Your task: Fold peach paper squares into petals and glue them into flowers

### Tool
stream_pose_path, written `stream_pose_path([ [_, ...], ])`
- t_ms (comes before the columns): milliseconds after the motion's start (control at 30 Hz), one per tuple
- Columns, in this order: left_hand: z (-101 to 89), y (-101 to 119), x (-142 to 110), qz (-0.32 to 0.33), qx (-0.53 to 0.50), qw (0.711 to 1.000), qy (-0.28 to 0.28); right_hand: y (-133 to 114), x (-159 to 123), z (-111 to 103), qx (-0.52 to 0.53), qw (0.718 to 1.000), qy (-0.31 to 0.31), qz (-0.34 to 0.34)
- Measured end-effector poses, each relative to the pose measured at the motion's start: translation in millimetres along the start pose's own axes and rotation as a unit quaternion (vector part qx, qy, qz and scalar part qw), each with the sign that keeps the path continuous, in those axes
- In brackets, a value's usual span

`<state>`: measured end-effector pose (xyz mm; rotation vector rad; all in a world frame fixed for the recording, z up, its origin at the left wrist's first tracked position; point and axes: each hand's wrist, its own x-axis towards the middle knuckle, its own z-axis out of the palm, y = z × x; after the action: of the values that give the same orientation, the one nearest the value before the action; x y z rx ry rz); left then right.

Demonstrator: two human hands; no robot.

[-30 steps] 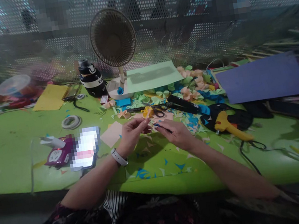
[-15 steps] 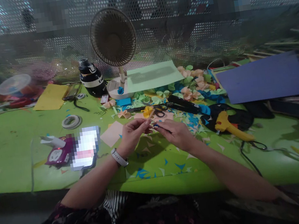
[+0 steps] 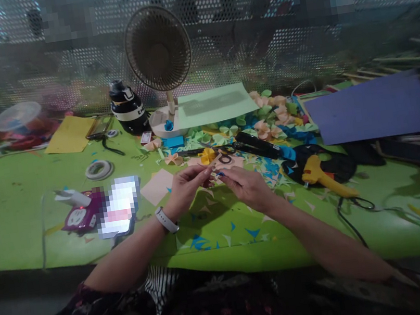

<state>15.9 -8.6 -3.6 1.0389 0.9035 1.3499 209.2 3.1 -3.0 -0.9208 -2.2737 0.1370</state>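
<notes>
My left hand [image 3: 186, 188] and my right hand [image 3: 246, 188] meet over the middle of the green table [image 3: 8, 208]. Both are closed in a pinch on a small piece of paper [image 3: 215, 173] held between the fingertips; it is too small to see clearly. A white watch [image 3: 166, 220] is on my left wrist. Just beyond the fingertips lie black-handled scissors [image 3: 222, 154] and a yellow paper flower [image 3: 206, 156]. A peach paper square [image 3: 157, 186] lies flat to the left of my left hand.
A lit phone [image 3: 119, 207] and a purple device [image 3: 80, 215] lie at left, with a tape roll [image 3: 99, 170] behind. A yellow glue gun [image 3: 321, 175] and its cable are at right. A desk fan [image 3: 159, 54], black bottle [image 3: 127, 109], purple sheet [image 3: 371, 109] and paper scraps fill the back.
Both hands stay almost in place; the fingertips have drawn slightly closer together on the small piece. The view has tilted a little.
</notes>
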Motion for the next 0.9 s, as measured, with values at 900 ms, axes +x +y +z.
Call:
stream_pose_path([
  [900, 2.9, 3.7, -4.4, 0.034, 0.023, 0.999, 0.010, 1.9, -0.4, 1.2, 0.018, 0.999, -0.018, 0.022],
])
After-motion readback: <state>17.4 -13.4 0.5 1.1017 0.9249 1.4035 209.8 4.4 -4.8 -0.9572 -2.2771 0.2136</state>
